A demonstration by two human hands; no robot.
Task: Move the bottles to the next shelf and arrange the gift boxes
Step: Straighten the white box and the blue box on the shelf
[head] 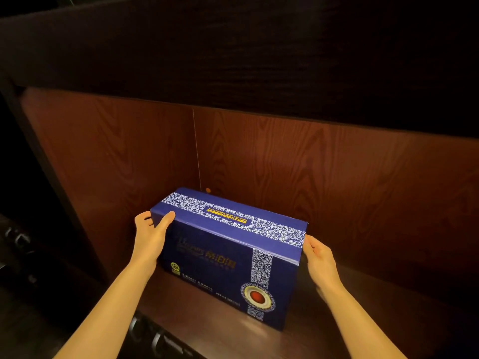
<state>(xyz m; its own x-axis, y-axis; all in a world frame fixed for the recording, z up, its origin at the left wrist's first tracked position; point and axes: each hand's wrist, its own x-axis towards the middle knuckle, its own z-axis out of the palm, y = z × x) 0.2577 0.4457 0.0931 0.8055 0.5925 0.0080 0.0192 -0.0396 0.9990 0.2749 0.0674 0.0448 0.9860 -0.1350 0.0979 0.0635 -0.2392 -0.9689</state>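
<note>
It is dim. The blue box (233, 255) is the brightest thing, lit from above and in front. The wood wall (337, 164) behind the box glows soft red-brown. Above the box and far to its left it is nearly black. Straight lines bend near the picture's edges.

Two bare forearms entered from the lower edge of the view, each ending in a bare hand: the left hand (151, 229) and the right hand (320, 257). No sleeve, cuff, glove, watch, ring or bracelet showed on either arm as far as the frame reached. The forearms were slender and smooth. The fingers (312, 245) were slim with short, unpainted nails where these could be seen; the thumb of the left hand was long and straight-sided.
</note>
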